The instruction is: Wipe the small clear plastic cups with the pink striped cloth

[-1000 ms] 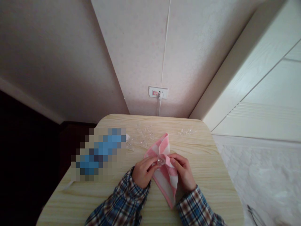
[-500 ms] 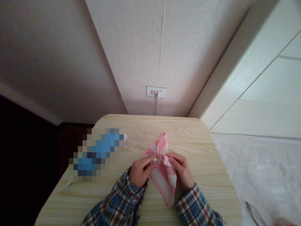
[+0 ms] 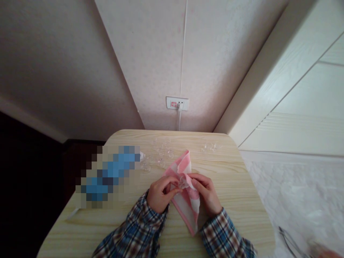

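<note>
A small clear suction cup (image 3: 183, 182) is between my hands, in front of a pink-and-white cloth (image 3: 194, 195). My left hand (image 3: 158, 196) is curled round its left side, with thumb and fingertips at its edge. My right hand (image 3: 209, 195) pinches a fold of the cloth against the cup's right side. One corner of the cloth points away from me and another hangs toward the table's near side. The cup's far side is hidden by the cloth.
Several clear suction cups (image 3: 160, 162) lie left of the cloth's far corner. A smaller group of clear pieces (image 3: 211, 147) lies at the back right of the wooden table (image 3: 231, 229). A blurred-out blue object (image 3: 115, 172) lies at the left. Behind is a wall socket (image 3: 177, 103) with a plugged-in cable.
The suction cup has turned from facing upward to a tilted, more edge-on position against the cloth. My left fingers have shifted round its edge. My right hand stays on the cloth.
</note>
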{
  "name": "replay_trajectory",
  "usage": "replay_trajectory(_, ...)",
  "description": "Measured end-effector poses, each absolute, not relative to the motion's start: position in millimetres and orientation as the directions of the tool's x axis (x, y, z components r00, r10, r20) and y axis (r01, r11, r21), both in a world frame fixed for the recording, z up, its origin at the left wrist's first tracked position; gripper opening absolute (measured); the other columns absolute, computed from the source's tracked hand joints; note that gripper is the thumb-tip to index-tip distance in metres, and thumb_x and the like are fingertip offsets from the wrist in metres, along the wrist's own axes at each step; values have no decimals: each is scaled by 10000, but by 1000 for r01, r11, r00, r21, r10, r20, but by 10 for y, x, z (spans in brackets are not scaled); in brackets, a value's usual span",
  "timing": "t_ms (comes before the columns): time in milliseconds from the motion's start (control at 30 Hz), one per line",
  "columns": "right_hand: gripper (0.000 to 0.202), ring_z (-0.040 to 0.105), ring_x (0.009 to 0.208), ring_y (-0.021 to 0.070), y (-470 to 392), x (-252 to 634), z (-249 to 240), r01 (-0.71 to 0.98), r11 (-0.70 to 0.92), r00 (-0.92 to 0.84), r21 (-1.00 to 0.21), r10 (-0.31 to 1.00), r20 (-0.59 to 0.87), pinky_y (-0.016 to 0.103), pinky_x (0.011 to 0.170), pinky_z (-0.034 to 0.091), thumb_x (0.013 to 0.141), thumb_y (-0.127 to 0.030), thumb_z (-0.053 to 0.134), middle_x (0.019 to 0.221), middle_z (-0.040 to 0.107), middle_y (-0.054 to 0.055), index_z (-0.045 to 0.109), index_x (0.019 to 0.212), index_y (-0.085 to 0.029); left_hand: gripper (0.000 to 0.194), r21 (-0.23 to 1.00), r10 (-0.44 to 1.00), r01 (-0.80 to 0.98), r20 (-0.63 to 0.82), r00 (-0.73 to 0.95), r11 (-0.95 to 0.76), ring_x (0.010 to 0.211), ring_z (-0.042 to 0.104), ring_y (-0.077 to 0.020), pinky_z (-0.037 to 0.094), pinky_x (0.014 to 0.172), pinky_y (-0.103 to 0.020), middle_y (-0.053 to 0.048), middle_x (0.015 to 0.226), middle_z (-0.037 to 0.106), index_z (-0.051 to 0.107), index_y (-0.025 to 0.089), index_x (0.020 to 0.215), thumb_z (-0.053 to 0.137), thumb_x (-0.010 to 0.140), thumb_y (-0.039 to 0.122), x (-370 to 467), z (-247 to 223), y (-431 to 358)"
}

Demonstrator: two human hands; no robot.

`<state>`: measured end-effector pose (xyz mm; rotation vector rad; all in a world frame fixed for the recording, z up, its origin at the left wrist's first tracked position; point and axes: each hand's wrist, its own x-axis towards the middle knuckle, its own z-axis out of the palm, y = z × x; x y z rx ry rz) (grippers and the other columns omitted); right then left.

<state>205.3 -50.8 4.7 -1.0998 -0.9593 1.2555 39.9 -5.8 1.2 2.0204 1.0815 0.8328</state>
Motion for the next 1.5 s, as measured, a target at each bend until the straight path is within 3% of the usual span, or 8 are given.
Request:
replay_trajectory(267,189,551,869,190,-509,2030,96,-268,-2,55,-963,998,-17,304,768,398,775,-233,535,922,633,55,628,932,-185,124,752,830,408,326,452,-518,462,450,-72,397,480,-186,-2,664,613,608,154,773,629,690,243,397,17,-51)
replay_trajectory(400,214,554,828,182,-510,2028,73,-295,-18,57,-955,998,-36,296,728,408,769,-250,543,897,623,53,601,965,-187,109,741,797,366,368,480,-563,651,583,-114,461,617,-195,-33,759,655,631,152,804,601,718,213,379,-6,-45)
replay_trajectory(500,223,552,814,178,-509,2029,53,-296,-28,50,-955,998,-45,293,716,411,763,-258,551,897,617,55,594,970,-187,110,737,780,350,371,505,-577,716,606,-122,469,658,-192,-37,783,666,634,154,824,574,741,196,382,-11,-37)
replay_trajectory(867,224,555,827,179,-498,2019,126,-274,-13,31,-962,999,-23,302,751,415,767,-275,546,855,617,46,600,966,-187,120,759,816,387,316,484,-524,582,544,-96,444,571,-193,-20,734,647,619,167,789,593,726,265,402,28,-56)
replay_trajectory(1300,238,555,775,164,-505,2010,81,-305,-41,22,-952,999,-50,279,699,409,753,-281,565,847,618,42,581,972,-187,141,722,831,472,262,490,-506,476,409,-72,348,484,-183,30,566,495,592,155,744,587,721,294,412,29,-53)
replay_trajectory(1500,275,518,650,123,-501,2027,43,-326,-64,28,-943,997,-78,238,599,386,725,-287,599,744,596,15,578,980,-187,153,740,831,454,253,496,-496,486,467,-78,385,488,-177,7,611,582,607,154,804,578,728,282,405,42,-50)
